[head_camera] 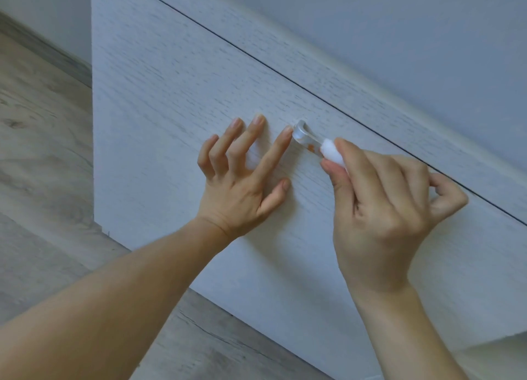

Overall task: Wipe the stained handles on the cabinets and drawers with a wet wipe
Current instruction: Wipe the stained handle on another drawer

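Note:
A silver handle (305,136) with orange stains sits on the pale wood-grain drawer front (176,100). My right hand (382,208) pinches a bunched white wet wipe (330,151) between thumb and forefinger and holds it against the handle's right part. My left hand (242,177) lies spread on the drawer front just left of the handle. Its fingers are straight and its forefinger tip touches the handle's left end. The handle's right end is hidden by the wipe and my right hand.
A thin dark gap (285,74) runs diagonally above the handle, with another pale panel (399,37) beyond it. Grey wood-look floor (37,157) lies to the left and below the cabinet. A wall with a skirting board (42,49) stands at the far left.

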Tool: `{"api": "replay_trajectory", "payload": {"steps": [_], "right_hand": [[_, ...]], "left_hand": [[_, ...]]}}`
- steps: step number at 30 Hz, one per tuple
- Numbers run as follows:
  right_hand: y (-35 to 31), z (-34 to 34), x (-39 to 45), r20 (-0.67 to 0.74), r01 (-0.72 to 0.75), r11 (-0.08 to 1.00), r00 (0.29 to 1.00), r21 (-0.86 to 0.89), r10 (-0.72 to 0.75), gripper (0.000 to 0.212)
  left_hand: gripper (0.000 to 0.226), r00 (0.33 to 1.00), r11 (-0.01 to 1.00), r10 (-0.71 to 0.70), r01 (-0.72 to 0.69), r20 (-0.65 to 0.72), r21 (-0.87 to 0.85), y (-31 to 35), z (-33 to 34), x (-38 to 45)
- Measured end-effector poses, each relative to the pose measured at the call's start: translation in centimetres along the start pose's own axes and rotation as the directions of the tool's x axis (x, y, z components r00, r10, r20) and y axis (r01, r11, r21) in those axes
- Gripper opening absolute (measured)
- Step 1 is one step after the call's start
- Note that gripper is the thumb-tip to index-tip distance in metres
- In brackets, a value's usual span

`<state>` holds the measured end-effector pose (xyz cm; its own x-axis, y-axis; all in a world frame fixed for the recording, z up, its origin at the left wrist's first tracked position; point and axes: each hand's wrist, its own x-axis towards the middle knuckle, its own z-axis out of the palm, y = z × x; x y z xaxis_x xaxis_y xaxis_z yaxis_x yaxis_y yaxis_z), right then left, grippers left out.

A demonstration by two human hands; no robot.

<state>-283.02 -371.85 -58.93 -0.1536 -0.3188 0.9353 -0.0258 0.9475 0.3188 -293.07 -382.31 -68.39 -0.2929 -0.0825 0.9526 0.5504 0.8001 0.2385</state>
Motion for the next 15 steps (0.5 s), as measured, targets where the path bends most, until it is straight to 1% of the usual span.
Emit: {"api": "replay_trajectory", "payload": {"steps": [4,8,11,15], "right_hand": [[-0.47,0.26,0.15,0.009,-0.024,1.000,1.000,0.007,0.024,0.021],[-0.54,-0.03,-0.10,0.031,-0.106,0.983,0.994,0.150,0.102,0.018],[-0.68,0.37,0.13,0.046,-0.099,0.978,0.995,0.186,0.091,0.016],[-0.78,0.88,0.36,-0.002,-0.068,0.973,0.998,0.219,0.070,0.016]], "left_hand": [[0.055,1.000,1.000,-0.025,0.025,-0.015,-0.003,0.33,0.35,0.01],[0.056,0.999,1.000,-0.029,0.029,-0.019,-0.007,0.39,0.49,-0.14],[0.056,0.999,1.000,-0.027,0.026,-0.020,-0.016,0.25,0.53,-0.13],[0.055,0.999,0.999,-0.025,0.025,-0.024,-0.030,0.32,0.54,-0.15]]}}
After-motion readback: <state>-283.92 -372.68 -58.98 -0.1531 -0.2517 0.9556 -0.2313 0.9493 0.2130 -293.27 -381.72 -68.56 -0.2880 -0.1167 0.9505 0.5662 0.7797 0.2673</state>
